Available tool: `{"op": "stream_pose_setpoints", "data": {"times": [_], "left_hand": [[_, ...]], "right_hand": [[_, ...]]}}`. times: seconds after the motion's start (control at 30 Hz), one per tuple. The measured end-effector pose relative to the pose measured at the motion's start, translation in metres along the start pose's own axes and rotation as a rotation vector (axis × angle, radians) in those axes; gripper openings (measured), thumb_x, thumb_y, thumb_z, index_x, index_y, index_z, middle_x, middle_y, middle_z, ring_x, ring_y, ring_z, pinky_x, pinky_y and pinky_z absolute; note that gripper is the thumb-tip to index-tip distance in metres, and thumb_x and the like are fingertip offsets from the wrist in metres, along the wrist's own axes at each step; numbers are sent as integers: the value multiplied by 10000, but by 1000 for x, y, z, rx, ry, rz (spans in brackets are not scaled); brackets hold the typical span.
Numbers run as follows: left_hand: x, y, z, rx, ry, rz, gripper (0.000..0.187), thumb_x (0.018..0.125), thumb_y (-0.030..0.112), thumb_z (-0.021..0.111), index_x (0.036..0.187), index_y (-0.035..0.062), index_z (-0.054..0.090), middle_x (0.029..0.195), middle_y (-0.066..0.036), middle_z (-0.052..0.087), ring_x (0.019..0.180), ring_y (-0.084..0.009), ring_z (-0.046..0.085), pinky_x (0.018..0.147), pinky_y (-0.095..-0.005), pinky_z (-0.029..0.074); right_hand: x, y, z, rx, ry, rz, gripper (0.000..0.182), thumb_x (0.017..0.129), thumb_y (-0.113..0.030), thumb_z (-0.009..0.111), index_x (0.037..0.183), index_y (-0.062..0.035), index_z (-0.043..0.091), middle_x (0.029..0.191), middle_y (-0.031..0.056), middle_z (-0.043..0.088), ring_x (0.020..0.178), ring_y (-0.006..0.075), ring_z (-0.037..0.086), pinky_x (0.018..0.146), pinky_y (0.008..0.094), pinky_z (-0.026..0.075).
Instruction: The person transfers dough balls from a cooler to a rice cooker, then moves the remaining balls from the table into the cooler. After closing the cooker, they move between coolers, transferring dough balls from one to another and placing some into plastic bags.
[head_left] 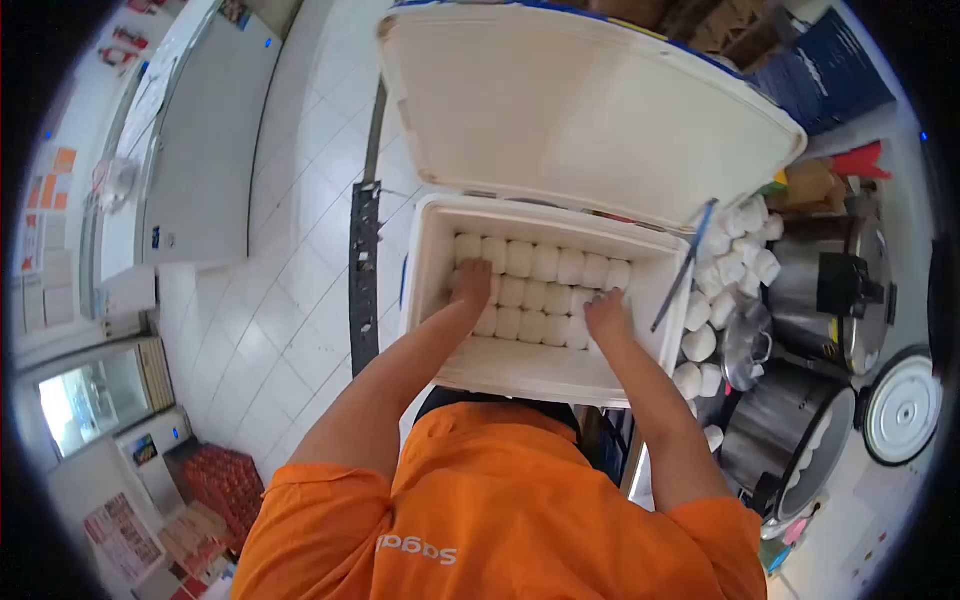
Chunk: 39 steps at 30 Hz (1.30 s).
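White foam cooler (430, 290) holds rows of white buns (545, 265) directly beneath both grips, left hand (471, 283) clasping one at the far-left end, right hand (607, 315) fingers curled onto another nearer the person.

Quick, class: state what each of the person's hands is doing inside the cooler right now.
Left hand: resting on the white buns in the foam cooler; grip cannot be told.
Right hand: on the buns too; grip cannot be told.
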<state>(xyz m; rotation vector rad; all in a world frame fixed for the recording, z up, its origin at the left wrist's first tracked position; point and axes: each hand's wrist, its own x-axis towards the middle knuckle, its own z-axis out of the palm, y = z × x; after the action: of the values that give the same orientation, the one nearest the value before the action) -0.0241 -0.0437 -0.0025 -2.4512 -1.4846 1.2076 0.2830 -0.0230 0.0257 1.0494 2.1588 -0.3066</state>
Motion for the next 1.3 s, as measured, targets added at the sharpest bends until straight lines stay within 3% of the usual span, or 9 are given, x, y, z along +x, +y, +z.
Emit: {"op": "stream_pose_setpoints", "data": {"times": [0.07,0.2,0.4,0.47,0.77,0.87,1.0,1.13,1.3], "left_hand": [[10,-7,2,-155,43,-95,606,852,271,810,1375,43,606,1405,-128,489,1305,-320,458,1069,-491,376],[-38,-78,-80,-796,-87,-107,731,698,404,898,1246,-32,685,1327,-163,596,1234,-324,566,1004,-457,472],[-39,-56,-50,-1434,-315,-145,1085,539,620,895,1311,-93,627,1324,-272,648,1212,-381,638,1050,-419,506],[-40,-42,-44,-1271,-365,-117,1098,529,600,913,1327,-93,616,1332,-273,643,1228,-382,630,1050,-420,511],[-24,-36,-35,-999,-694,57,965,523,485,966,1306,-1,682,1381,-236,629,1214,-398,642,1025,-495,532],[-17,-35,-38,-913,-803,89,912,542,535,946,1257,15,717,1346,-201,663,1202,-380,653,1027,-499,528],[-11,-28,-32,-679,-556,242,882,538,623,906,1204,64,757,1324,-160,686,1213,-351,649,1062,-470,490],[-13,-36,-31,-847,-581,267,818,604,493,924,1254,42,717,1172,-157,747,1011,-304,721,889,-433,566],[-59,-40,-84,-1023,-508,132,710,656,395,943,1213,18,715,1017,-83,746,816,-195,701,682,-354,585]], "right_hand": [[-4,11,20,-409,200,13,284,961,-167,573,1191,-183,737,1170,60,688,1087,252,653,935,517,413],[14,-1,17,-686,37,142,281,967,-166,580,1186,-190,755,1169,73,692,1087,231,631,912,446,401],[-19,34,-89,-36,-375,-75,545,722,-411,838,1057,15,783,1218,187,704,1113,342,667,860,482,538],[-18,40,-63,266,-635,-79,740,622,-437,872,1200,4,734,1262,217,694,1137,335,685,962,427,542],[-26,32,-70,560,-700,124,726,637,-522,832,1136,1,760,1221,214,715,1047,341,708,937,428,549],[-22,26,-60,422,-522,47,728,620,-554,845,1129,-38,777,1200,180,735,1039,346,713,946,429,551],[-28,19,-53,517,-294,-173,688,683,-583,796,1148,-77,766,1114,168,750,1053,356,704,936,494,535],[-199,66,-107,1282,192,-442,649,768,-426,837,1226,5,675,1279,214,660,1163,327,631,944,439,505],[-460,162,-80,1614,822,-465,658,690,-339,901,1230,-33,682,1350,127,565,1214,255,554,1025,385,457]]}}
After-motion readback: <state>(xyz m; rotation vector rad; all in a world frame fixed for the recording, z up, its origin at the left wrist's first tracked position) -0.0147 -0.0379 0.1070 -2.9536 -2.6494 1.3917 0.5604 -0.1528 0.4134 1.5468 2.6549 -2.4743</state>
